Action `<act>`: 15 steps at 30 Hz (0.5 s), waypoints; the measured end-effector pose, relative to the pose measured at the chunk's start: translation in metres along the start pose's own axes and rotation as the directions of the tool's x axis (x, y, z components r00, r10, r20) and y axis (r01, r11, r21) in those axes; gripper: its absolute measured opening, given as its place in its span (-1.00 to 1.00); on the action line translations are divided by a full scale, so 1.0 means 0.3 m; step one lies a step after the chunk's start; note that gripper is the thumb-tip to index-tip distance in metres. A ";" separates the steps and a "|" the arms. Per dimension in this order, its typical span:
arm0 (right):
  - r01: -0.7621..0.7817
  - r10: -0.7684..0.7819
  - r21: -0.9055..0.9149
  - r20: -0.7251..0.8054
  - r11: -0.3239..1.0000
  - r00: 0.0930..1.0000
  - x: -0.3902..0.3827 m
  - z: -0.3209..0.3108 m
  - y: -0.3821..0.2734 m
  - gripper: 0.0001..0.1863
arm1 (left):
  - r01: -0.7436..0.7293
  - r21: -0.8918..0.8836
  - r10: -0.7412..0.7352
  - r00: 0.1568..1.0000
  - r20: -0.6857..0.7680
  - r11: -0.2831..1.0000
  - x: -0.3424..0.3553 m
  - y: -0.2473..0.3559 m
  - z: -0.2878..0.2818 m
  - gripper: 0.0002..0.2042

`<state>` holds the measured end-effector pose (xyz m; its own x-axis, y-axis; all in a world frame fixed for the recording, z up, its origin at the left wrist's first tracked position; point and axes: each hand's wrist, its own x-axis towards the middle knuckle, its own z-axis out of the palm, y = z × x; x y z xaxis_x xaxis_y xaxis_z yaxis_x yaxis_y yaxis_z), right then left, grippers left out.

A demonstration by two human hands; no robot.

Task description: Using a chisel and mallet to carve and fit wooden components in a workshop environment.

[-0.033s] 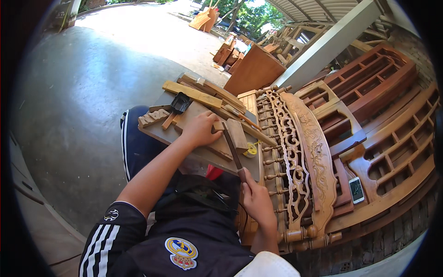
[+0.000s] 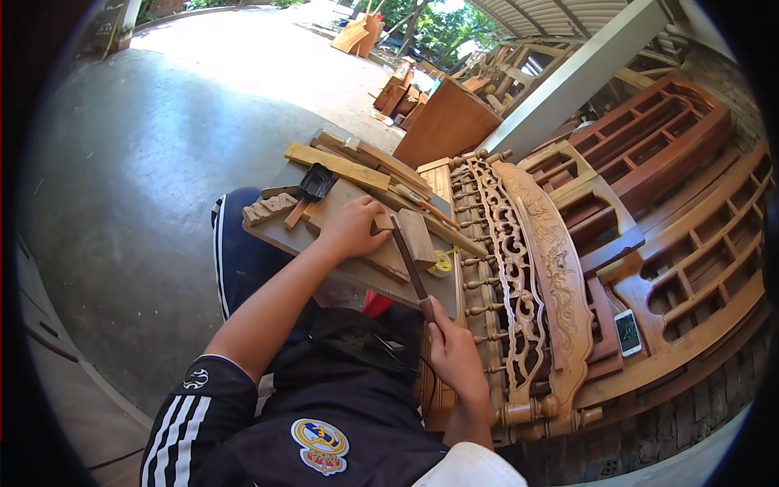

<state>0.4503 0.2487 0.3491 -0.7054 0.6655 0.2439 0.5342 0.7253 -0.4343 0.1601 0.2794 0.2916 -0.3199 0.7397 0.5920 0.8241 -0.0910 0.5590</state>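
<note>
My left hand (image 2: 350, 231) presses a small wood block (image 2: 382, 221) down on a thick board (image 2: 345, 195), its fingers closed round the block. In my right hand (image 2: 454, 355) is the handle of a long, dark, narrow file (image 2: 411, 265). The file slants away to the upper left, and its far end lies against the small block by my left fingertips. Just right of the blade sits a larger wood block (image 2: 416, 238). A roll of yellow tape (image 2: 441, 265) lies beside that block, nearer the bench's right edge.
The grey worktop (image 2: 280, 235) also bears a yellowish plank (image 2: 337, 165), a black square object (image 2: 317, 180) and a notched wood piece (image 2: 269, 209). Right of it stand a carved openwork panel (image 2: 568, 280) and a lattice frame (image 2: 690, 284) with a phone (image 2: 626, 333).
</note>
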 end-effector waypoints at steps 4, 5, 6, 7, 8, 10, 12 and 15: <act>0.021 -0.021 -0.006 0.004 1.000 1.000 0.037 -0.010 -0.005 -0.49 | 0.057 -0.140 -0.046 0.995 0.084 0.989 0.007 -0.017 -0.033 -0.58; 0.091 -0.091 0.011 0.000 0.996 0.996 0.069 -0.003 -0.009 -0.51 | -0.005 -0.143 0.016 0.997 0.075 0.990 0.002 -0.026 -0.028 -0.59; 0.074 -0.074 0.021 -0.018 0.997 0.997 0.111 0.018 -0.014 -0.51 | -0.021 -0.140 0.035 0.995 0.092 0.990 -0.005 -0.028 -0.017 -0.59; 0.048 -0.048 -0.007 -0.008 0.999 0.999 0.152 0.048 -0.023 -0.53 | -0.010 -0.145 0.024 0.995 0.095 0.989 -0.010 -0.013 -0.010 -0.58; 0.024 -0.024 -0.031 0.004 0.999 1.000 0.180 0.073 -0.024 -0.55 | 0.006 -0.146 0.009 0.995 0.097 0.989 -0.012 -0.007 -0.009 -0.57; 0.034 -0.035 -0.059 -0.013 0.998 0.999 0.216 0.090 -0.014 -0.56 | 0.012 -0.136 0.001 0.995 0.096 0.991 0.002 -0.016 -0.019 -0.57; 0.062 -0.063 -0.099 -0.007 0.993 0.998 0.219 0.105 0.008 -0.56 | 0.040 -0.131 -0.030 0.997 0.077 0.991 0.006 -0.019 -0.016 -0.56; 0.138 -0.140 -0.033 -0.058 0.990 0.989 0.155 0.120 0.028 -0.54 | 0.049 -0.029 -0.049 0.999 0.015 0.998 -0.005 -0.017 -0.001 -0.56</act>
<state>0.4051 0.2794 0.3256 -0.7448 0.5669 0.3520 0.4471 0.8156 -0.3674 0.1562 0.2786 0.2882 -0.3526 0.7533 0.5552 0.7936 -0.0737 0.6040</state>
